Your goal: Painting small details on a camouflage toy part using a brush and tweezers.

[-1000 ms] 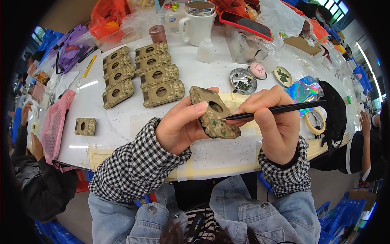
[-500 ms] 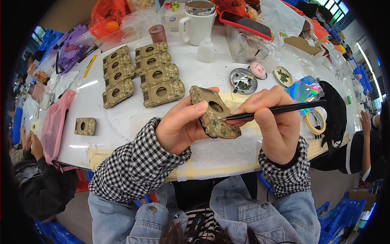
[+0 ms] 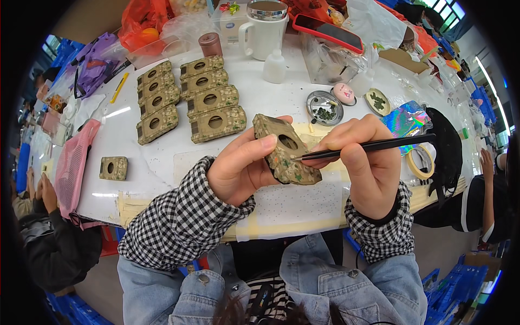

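My left hand (image 3: 242, 165) grips a camouflage-patterned case (image 3: 295, 165) with a round hole, tilted above the table. Between the fingers of my right hand (image 3: 368, 162) are black tweezers (image 3: 374, 145), their tip touching or very near the case's face beside the hole. Small green and orange specks show on that face. Whether the tips pinch a piece is too small to tell. Similar camouflage cases (image 3: 218, 123) lie in two columns to the left, and a single smaller-looking one (image 3: 114, 168) lies apart. A round metal tin (image 3: 324, 108) with dark green bits stands beyond my right hand.
A white mug (image 3: 264, 33), a small white bottle (image 3: 274, 67) and a red-edged phone (image 3: 327, 33) are at the back. To the right lie a tape roll (image 3: 420, 162), a dish of green pieces (image 3: 377, 102) and holographic film (image 3: 405, 123). A pink mesh bag (image 3: 79, 168) hangs over the left edge.
Almost nothing differs. The tweezers' tip has shifted very slightly at the case's surface; both hands keep their places. At the far left, another person's hands have moved a little.
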`<state>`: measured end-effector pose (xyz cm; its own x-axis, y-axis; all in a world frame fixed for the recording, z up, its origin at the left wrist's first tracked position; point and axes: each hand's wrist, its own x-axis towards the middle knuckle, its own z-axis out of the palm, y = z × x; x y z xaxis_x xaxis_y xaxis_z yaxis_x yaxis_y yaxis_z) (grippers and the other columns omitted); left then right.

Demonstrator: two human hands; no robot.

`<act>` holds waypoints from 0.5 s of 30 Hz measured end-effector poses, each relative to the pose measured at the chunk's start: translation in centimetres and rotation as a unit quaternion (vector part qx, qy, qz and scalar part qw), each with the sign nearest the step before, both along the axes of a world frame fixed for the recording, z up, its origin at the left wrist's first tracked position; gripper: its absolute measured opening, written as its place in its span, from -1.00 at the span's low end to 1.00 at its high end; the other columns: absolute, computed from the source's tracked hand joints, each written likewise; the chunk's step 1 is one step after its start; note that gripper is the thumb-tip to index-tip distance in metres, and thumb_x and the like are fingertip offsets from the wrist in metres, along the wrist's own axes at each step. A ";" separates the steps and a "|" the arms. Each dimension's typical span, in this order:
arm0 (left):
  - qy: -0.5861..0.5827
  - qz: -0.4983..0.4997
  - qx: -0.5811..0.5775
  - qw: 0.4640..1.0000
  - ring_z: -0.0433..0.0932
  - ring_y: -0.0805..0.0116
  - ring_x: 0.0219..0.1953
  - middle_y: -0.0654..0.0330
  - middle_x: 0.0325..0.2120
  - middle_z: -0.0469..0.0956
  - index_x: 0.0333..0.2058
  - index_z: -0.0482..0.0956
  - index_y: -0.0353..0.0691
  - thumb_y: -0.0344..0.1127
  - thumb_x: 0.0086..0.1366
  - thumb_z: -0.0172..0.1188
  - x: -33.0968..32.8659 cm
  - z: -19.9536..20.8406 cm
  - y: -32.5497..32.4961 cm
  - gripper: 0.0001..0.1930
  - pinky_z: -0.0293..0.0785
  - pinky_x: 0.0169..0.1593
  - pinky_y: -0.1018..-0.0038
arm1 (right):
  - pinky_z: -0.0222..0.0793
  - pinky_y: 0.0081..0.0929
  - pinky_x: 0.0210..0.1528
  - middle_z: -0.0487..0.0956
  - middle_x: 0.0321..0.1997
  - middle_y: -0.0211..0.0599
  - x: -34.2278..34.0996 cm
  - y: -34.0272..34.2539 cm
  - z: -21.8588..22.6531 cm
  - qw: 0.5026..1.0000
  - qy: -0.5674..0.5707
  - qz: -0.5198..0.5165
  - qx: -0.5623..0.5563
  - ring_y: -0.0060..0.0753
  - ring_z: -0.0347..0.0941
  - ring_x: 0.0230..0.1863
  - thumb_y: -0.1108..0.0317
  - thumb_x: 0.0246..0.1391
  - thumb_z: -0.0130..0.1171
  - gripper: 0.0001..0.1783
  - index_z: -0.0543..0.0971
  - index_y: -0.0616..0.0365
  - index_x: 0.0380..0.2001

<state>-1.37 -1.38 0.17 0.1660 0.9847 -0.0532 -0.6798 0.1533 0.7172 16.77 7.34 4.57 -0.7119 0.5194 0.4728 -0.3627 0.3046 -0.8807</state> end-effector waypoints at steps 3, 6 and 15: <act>-0.001 0.000 0.000 1.000 0.36 0.21 0.13 0.04 0.11 0.30 0.25 -0.02 -0.28 -0.10 0.31 -0.09 0.0 0.0 0.0 -0.37 0.30 0.18 0.19 | 0.42 -0.62 -0.15 0.52 -0.30 -0.19 0.0 0.0 0.0 1.000 0.001 -0.002 0.004 -0.53 0.49 -0.25 0.48 0.22 -0.05 -0.90 0.37 0.33 -0.30; -0.001 0.000 0.001 1.000 0.37 0.21 0.12 0.04 0.10 0.30 0.25 -0.02 -0.28 -0.10 0.31 -0.09 0.0 -0.1 0.0 -0.37 0.30 0.18 0.19 | 0.42 -0.62 -0.16 0.52 -0.30 -0.19 0.0 0.0 -0.1 1.000 0.000 -0.005 0.005 -0.54 0.48 -0.26 0.49 0.22 -0.05 -0.90 0.37 0.33 -0.31; 0.002 0.005 -0.003 1.000 0.38 0.22 0.11 0.04 0.09 0.32 0.25 -0.01 -0.28 -0.10 0.31 -0.08 0.1 0.1 0.0 -0.37 0.31 0.18 0.20 | 0.37 -0.63 -0.18 0.50 -0.32 -0.21 0.0 0.0 0.0 0.999 -0.001 -0.019 0.032 -0.55 0.44 -0.28 0.47 0.20 -0.01 -0.89 0.39 0.33 -0.32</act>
